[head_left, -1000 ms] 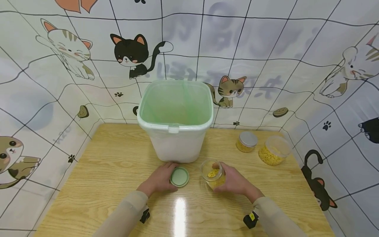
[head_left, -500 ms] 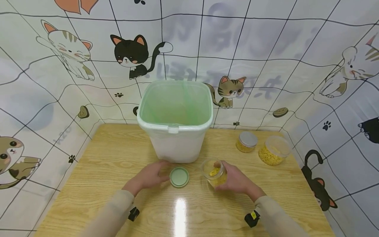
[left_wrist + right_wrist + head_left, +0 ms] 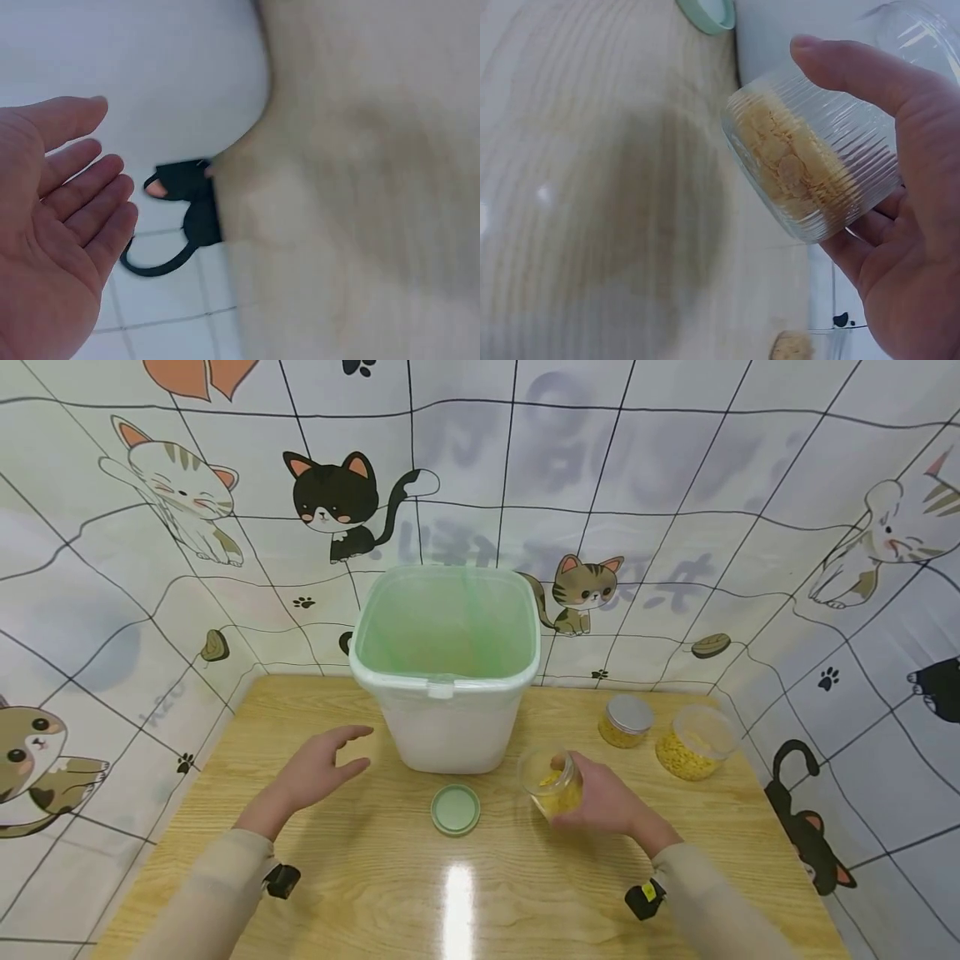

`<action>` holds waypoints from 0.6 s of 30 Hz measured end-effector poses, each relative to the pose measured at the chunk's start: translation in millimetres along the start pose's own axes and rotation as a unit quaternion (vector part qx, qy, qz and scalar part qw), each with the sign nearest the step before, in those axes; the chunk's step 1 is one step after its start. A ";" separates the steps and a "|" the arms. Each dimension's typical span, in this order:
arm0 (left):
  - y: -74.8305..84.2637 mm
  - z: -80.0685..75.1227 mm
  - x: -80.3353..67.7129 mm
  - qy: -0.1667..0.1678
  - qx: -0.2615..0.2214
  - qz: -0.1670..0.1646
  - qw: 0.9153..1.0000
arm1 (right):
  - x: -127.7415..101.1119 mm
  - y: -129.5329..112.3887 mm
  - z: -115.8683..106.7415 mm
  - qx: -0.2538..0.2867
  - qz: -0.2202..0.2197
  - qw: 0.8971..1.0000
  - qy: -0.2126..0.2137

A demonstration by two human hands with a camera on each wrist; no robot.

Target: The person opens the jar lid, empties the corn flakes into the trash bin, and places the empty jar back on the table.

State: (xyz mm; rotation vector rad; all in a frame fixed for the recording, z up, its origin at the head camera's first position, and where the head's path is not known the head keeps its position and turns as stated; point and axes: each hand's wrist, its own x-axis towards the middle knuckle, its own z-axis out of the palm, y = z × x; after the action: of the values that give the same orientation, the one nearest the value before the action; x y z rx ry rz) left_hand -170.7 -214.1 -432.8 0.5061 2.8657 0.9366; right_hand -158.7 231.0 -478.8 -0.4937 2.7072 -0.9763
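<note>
The right hand (image 3: 603, 797) grips a small ribbed clear jar (image 3: 551, 782), fingers and thumb curled round its side, so the jar is tilted with its open mouth toward the big white bin (image 3: 446, 664) and sits just above the wooden table (image 3: 300, 877) in front of the bin's right corner. Yellow flakes (image 3: 791, 166) lie in the lower part of the jar. The right wrist view shows what the head view cannot: the thumb (image 3: 862, 71) lies across the ribbed wall and the other fingers wrap underneath, with the flakes heaped against the jar's base. It also catches the edge of the pale green lid (image 3: 706, 13) at the top of the frame. In the head view that lid (image 3: 455, 810) lies flat on the table, between the two hands and just in front of the bin, touching neither. The left hand (image 3: 318, 768) is spread and relaxed, holding nothing, held over the table to the left of the bin and well apart from the lid. The left wrist view shows its palm (image 3: 52, 247) up close with fingers straight and slightly parted, the bin's white wall blurred behind. Far right on the table stand two more jars of yellow flakes, a capped one (image 3: 624, 720) and a larger one (image 3: 693, 743) beside it.
</note>
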 end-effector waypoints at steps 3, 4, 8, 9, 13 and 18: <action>2.2 -20.1 1.1 0.025 0.006 -0.007 1.000 | 2.6 -1.1 -6.1 -0.004 -0.002 1.000 0.009; 4.3 -27.7 1.9 0.034 0.005 -0.009 0.999 | 3.5 -2.3 -8.7 -0.005 -0.001 1.000 0.012; 16.8 -55.9 7.1 0.068 -0.010 -0.003 0.998 | 5.7 -8.3 -21.1 -0.009 0.003 1.000 0.017; 20.9 -62.1 8.5 0.077 -0.017 -0.001 0.997 | 5.8 -10.0 -24.7 -0.011 0.006 1.000 0.018; 36.2 -80.4 14.5 0.108 -0.024 0.001 0.994 | 5.5 -17.4 -41.2 -0.023 0.018 0.999 0.017; 53.0 -91.4 21.9 0.110 -0.009 -0.017 0.994 | 7.7 -25.4 -64.3 -0.023 0.001 0.999 0.036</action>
State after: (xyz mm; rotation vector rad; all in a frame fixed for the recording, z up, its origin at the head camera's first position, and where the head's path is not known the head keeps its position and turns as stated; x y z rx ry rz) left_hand -192.8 -217.7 -327.2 0.3727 3.0459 1.0734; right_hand -180.1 246.7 -414.5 -0.4740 2.7986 -0.9510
